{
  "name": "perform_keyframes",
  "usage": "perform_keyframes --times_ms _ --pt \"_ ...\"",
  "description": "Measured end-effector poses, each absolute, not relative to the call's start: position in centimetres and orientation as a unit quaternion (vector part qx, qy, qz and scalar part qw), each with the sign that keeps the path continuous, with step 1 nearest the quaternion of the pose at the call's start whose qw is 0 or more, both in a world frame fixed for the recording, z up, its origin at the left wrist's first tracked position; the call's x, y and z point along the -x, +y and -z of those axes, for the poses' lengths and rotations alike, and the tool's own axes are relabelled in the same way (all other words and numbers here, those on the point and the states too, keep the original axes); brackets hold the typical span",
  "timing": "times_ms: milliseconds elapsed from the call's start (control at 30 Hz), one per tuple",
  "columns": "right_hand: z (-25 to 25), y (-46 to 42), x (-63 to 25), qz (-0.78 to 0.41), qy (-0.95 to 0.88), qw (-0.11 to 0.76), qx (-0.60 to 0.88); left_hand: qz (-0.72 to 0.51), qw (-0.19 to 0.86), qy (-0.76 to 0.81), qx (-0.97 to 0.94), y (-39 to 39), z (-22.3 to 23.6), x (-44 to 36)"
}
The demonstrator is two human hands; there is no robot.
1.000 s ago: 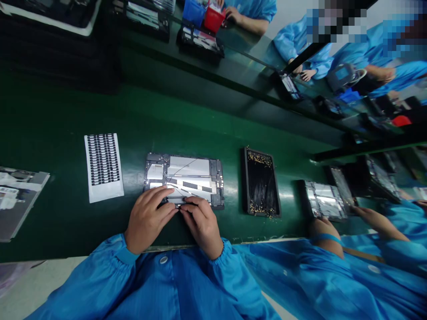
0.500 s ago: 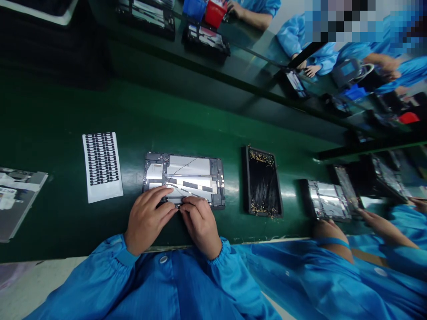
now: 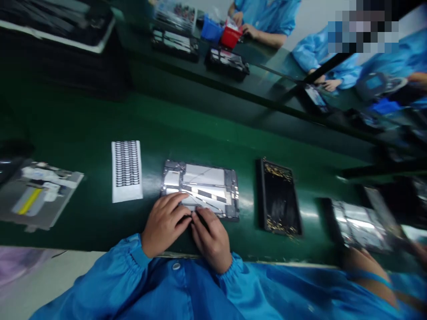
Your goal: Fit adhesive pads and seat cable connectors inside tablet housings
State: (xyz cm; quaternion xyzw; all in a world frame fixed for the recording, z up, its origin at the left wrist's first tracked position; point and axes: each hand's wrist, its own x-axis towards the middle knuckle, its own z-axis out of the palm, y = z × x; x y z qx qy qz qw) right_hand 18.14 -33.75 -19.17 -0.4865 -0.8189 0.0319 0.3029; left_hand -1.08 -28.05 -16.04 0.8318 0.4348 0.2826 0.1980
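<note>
An opened tablet [image 3: 207,175] lies flat with its silver battery area and dark frame facing up. A thin dark wire runs across its inside. At its near edge my left hand [image 3: 165,224] rests with thumb and index finger brought together, the other fingers over the tablet's lower left part. My right hand [image 3: 213,238] meets it there, fingertips closed against the same edge. Whatever is between the fingertips is too small and hidden to make out. To the right stands a black tray [image 3: 280,198] of thin black cables with gold-coloured ends.
A white sheet of black stickers [image 3: 126,171] lies left of the tablet. Further left is a grey panel with a yellow strip [image 3: 30,200]. Another open device [image 3: 360,224] is under a co-worker's hand at right. A raised shelf [image 3: 233,91] runs behind, with bins and devices.
The camera has swung left, so everything appears shifted right and slightly down. Both hands remain at the tablet's near edge, fingertips close together. The tablet stays in place on the table.
</note>
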Motion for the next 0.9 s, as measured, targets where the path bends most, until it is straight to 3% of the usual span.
perform_keyframes --times_ms 167,333,600,900 --pt "17.5 -33.1 -18.2 -0.030 -0.832 0.280 0.478 -0.270 0.142 0.515 -0.801 -26.7 14.7 9.1" --pt "14.7 -28.1 -12.7 -0.139 -0.839 0.279 0.446 -0.184 0.152 0.581 -0.778 -24.9 16.5 16.3" --pt "15.4 -20.0 -2.5 -0.140 -0.893 0.094 0.417 -0.192 0.146 0.582 -0.777 -24.9 18.0 16.2" --pt "15.5 -19.6 -1.3 -0.113 -0.901 0.082 0.411 -0.178 0.131 0.581 -0.783 -24.5 18.1 16.3"
